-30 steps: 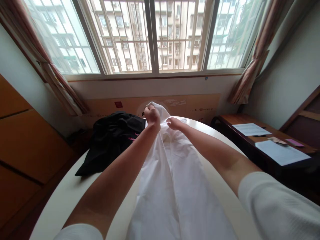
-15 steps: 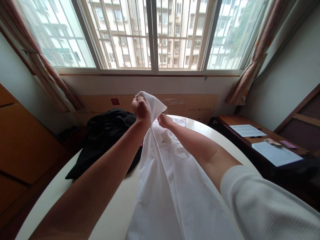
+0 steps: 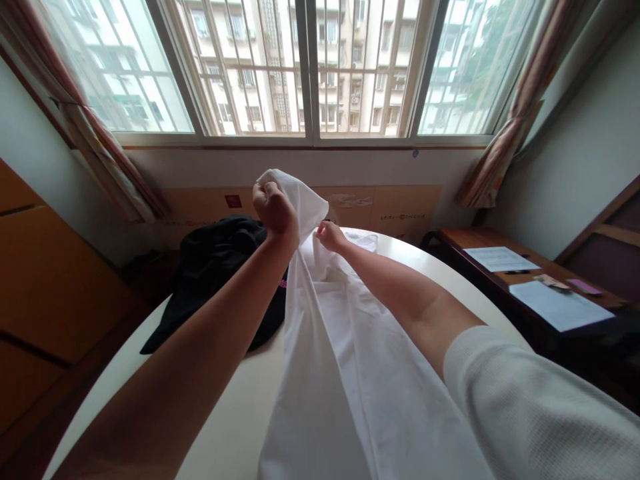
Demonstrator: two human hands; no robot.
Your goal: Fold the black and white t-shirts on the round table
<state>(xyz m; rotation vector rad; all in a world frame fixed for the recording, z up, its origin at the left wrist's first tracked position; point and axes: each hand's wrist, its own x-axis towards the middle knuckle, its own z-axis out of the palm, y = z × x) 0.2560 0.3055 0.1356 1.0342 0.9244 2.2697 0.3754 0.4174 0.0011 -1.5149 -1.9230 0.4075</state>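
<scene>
White tabletop point(image 3: 235, 420) carries a black garment point(image 3: 215, 280) beside the white cloth point(image 3: 350, 380).

**Left hand raised; cloth top higher.**
The left hand point(image 3: 275, 213) has moved up and further from the right hand point(image 3: 330, 235), lifting the gathered top of the white cloth point(image 3: 300, 203) higher.

One wide-angle camera worn on the person's head gives the single view, facing forward and down toward a wide, white-framed barred window point(image 3: 310, 73). It looks from close behind the person's left hand point(image 3: 275, 215) and right hand point(image 3: 331, 236), which meet a white cloth point(image 3: 350, 373) just below the window. A curved cream tabletop point(image 3: 235, 427) spreads below the window across the lower frame, and a dark wooden desk point(image 3: 480, 250) appears to the window's lower right.
</scene>
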